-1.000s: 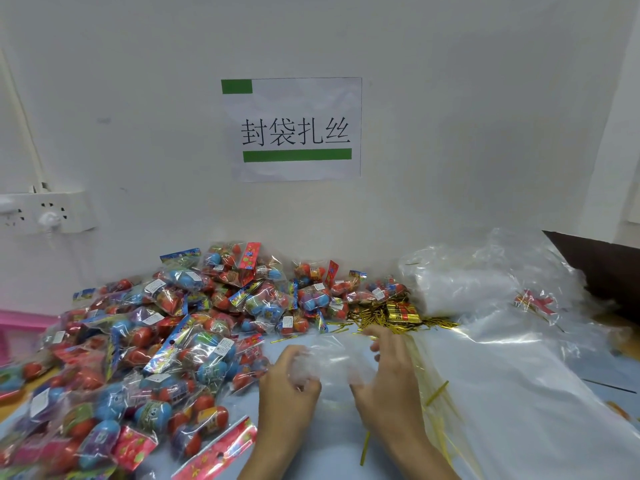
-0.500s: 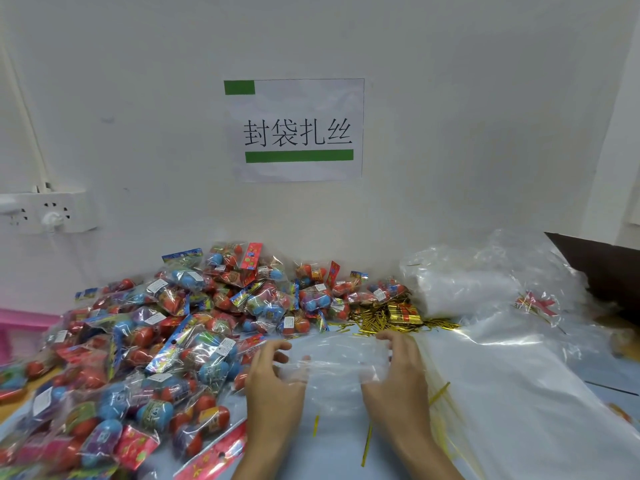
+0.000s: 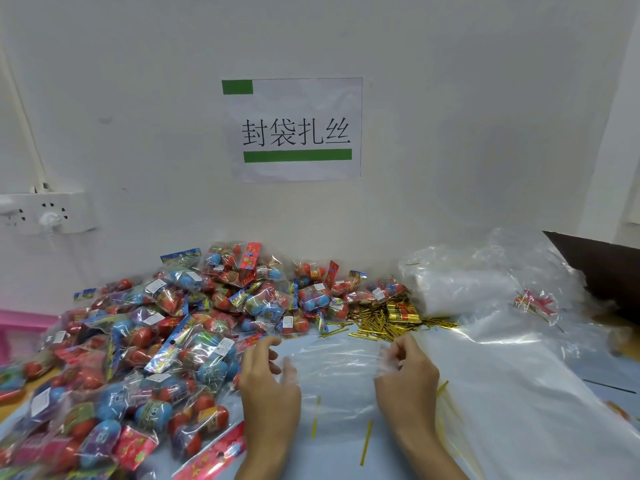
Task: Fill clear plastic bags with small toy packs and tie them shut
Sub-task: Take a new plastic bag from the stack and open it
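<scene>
While the clear bag (image 3: 332, 362) lies flat on the table between them, the left hand (image 3: 268, 379) and right hand (image 3: 403, 372) each pinch a side edge, probably to spread its mouth for the toy packs (image 3: 180, 341) heaped just left.

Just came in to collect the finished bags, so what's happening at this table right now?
A person is spreading one clear plastic bag flat between both hands: the left hand holds its left edge, the right hand pinches its right edge. The bag looks empty and untied. The toy packs lie heaped to the left, and gold twist ties sit just beyond the bag.
</scene>
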`<state>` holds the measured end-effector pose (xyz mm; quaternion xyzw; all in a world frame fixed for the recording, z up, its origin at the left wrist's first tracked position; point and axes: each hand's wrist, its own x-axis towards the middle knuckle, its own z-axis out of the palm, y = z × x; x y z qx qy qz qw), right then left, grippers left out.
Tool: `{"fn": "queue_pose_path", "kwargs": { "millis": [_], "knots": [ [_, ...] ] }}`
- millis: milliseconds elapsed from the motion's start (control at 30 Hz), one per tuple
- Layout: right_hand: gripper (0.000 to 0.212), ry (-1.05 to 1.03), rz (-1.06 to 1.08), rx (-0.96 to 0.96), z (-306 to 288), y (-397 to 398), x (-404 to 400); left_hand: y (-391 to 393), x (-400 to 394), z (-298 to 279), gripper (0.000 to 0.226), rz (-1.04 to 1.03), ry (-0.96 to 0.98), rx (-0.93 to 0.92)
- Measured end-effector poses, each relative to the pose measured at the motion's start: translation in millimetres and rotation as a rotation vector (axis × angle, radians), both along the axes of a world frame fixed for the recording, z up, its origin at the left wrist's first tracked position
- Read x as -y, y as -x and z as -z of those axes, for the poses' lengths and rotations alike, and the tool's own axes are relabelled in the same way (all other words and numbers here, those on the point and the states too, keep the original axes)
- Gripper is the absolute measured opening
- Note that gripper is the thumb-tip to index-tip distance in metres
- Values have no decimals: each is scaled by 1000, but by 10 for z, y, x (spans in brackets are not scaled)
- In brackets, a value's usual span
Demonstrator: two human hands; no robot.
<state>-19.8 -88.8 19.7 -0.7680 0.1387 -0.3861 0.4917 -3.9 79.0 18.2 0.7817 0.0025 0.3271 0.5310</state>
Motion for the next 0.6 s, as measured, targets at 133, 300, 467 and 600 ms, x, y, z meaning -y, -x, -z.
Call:
{"fn": "queue_pose_path", "kwargs": {
  "millis": [133, 300, 467, 600],
  "knots": [
    [29, -133, -65, -27, -6, -14, 6, -24, 8, 20, 38, 88, 181, -136],
    [30, -150, -217, -95, -31, 20, -57, -52, -28, 45, 32, 134, 297, -219],
    [49, -4, -503, -207, 25, 37, -121, -11, -30, 26, 47, 155, 123, -175],
    [63, 76, -433, -186, 27, 24, -94, 1, 3, 17, 51, 307, 103, -156]
  ]
}}
